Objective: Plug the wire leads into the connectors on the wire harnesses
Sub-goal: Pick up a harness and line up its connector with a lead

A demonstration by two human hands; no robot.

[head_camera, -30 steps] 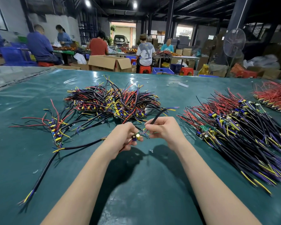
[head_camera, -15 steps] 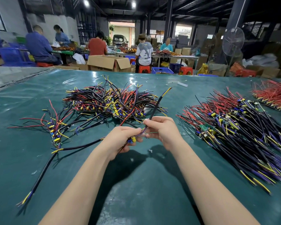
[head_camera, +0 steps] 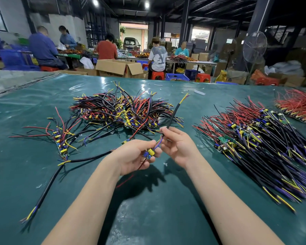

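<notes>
two hands over one green table (head_camera: 42, 175). left hand (head_camera: 134, 157) curled round one small board (head_camera: 150, 152) with yellow and blue parts, held at the fingertips. right hand (head_camera: 177, 145) pinching one black cable (head_camera: 172, 114) near its lower end, thumb against fingertips; cable tilted up and away, purple leads running from it down to the board between both hands. four heaps of wires: middle heap (head_camera: 120, 110), left heap (head_camera: 60, 138), right heap (head_camera: 263, 138), red heap (head_camera: 297, 105). one loose cable (head_camera: 47, 188) at left. five people (head_camera: 106, 50) beyond; print on one shirt (head_camera: 157, 56) too blurred to read.
</notes>
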